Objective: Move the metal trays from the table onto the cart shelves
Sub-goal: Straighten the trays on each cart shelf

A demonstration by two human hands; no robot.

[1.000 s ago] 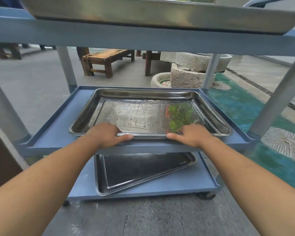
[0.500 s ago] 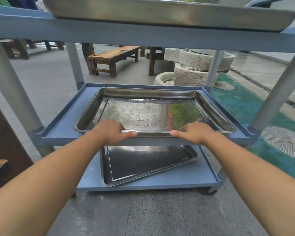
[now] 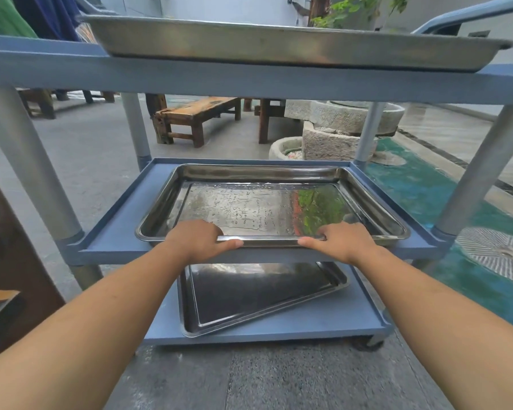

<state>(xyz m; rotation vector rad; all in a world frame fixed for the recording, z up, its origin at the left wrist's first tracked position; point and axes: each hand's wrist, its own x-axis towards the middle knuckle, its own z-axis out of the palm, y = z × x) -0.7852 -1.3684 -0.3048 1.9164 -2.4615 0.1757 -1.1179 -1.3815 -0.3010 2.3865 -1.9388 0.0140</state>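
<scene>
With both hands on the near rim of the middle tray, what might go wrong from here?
1. The middle tray is wet; water may spill or the left hand and right hand may slip.
2. Its near rim seems to rest over the middle shelf lip; released now, it might tip.
3. The top tray overhangs its shelf above the arms.

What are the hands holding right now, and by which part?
Both hands, left and right, hold the wet rectangular metal tray on the blue cart's middle shelf, grip on its near rim.

My left hand (image 3: 197,241) and right hand (image 3: 342,242) are bare; both forearms are uncovered, without sleeves, gloves or jewellery.
</scene>
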